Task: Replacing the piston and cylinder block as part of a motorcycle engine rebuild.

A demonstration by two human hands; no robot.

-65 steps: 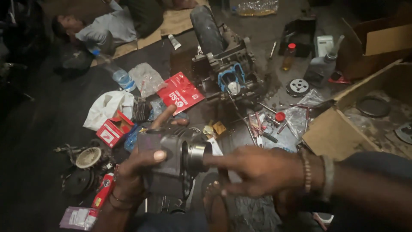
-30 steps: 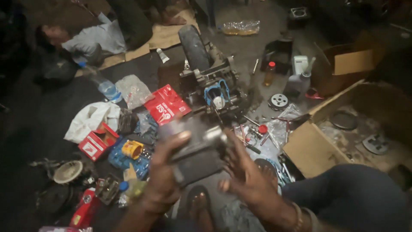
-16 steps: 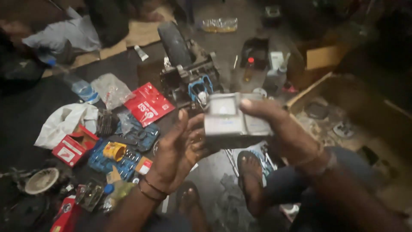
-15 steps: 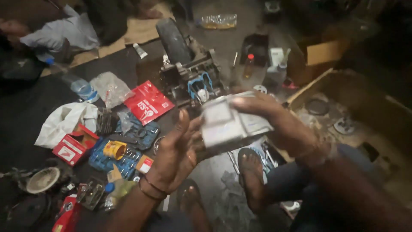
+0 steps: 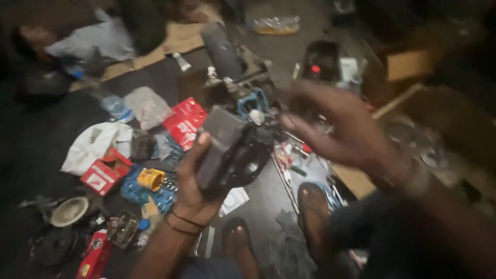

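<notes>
Though blurred, blocky dark-metal engine part [image 5: 232,150]

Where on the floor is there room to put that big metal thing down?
Bare dark floor lies left of the white bag. A narrow strip runs between the paper scrap and the person's foot. Around the blue tray it is crowded.

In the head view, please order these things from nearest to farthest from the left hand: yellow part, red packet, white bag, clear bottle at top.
From the left hand:
1. Yellow part, just to its left.
2. Red packet, above it.
3. White bag, farther left.
4. Clear bottle, far at the top.
</notes>
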